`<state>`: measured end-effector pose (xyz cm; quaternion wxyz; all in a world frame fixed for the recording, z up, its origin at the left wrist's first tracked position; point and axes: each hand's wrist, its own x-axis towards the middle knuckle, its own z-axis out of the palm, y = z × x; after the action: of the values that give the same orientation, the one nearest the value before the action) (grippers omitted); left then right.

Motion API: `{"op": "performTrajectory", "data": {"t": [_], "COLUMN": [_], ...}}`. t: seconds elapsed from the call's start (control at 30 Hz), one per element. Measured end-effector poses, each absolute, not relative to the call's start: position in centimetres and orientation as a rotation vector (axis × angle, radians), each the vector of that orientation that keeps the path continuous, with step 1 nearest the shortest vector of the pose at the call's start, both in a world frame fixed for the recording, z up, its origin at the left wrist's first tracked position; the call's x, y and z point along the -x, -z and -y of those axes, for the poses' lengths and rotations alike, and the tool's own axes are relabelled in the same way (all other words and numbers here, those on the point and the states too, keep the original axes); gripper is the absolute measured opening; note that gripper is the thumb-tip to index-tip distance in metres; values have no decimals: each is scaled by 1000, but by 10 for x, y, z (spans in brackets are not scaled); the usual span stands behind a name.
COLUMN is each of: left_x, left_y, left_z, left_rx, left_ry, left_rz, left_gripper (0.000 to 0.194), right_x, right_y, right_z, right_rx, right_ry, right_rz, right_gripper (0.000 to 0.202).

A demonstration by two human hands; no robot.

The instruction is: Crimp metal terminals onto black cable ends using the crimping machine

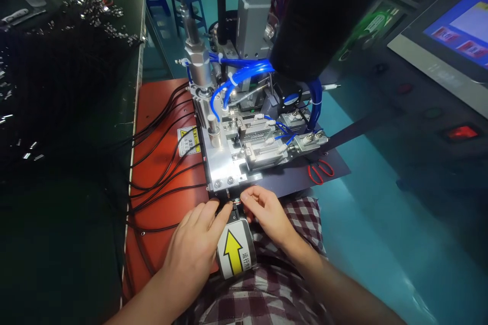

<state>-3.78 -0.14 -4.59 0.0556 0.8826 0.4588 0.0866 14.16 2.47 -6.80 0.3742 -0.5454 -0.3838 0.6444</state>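
Note:
My left hand rests at the front of a metal machine, its thumb and fingers bent at a small black fixture. Opposite it, my right hand is closed in a pinch. Between the fingertips show tiny light and reddish bits that look like wire ends; the fingers hide most of them. Below the fixture sits a white curved cover with a yellow arrow. Black cables run from the machine's left side, past my left hand.
Black cables with shiny ends are heaped on the dark table at left. An orange-red board lies beside the machine. Red-handled scissors lie at its right. Blue air tubes and a dark blurred column rise behind. A screen stands far right.

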Motion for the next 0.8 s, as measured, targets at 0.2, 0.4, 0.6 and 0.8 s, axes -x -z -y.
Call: {"op": "performTrajectory", "data": {"t": [0.2, 0.4, 0.6, 0.8], "left_x": [37, 36, 36, 38], "left_y": [46, 42, 41, 41], "left_z": [0, -1, -3, -2], "left_rx": [-2704, -2684, -2660, -2627], "left_ry": [-321, -332, -319, -340], "left_rz": [-1391, -1371, -1397, -1353], "left_gripper": [45, 43, 43, 44], "right_x": [-138, -137, -136, -135], "right_y": [71, 77, 78, 78], "right_z": [-28, -27, -24, -24], "right_rx": [1342, 1315, 1355, 1370], "right_ry": [-1751, -1782, -1559, -1481], "right_rz": [882, 901, 1073, 1122], "right_gripper": [26, 28, 30, 27]}}
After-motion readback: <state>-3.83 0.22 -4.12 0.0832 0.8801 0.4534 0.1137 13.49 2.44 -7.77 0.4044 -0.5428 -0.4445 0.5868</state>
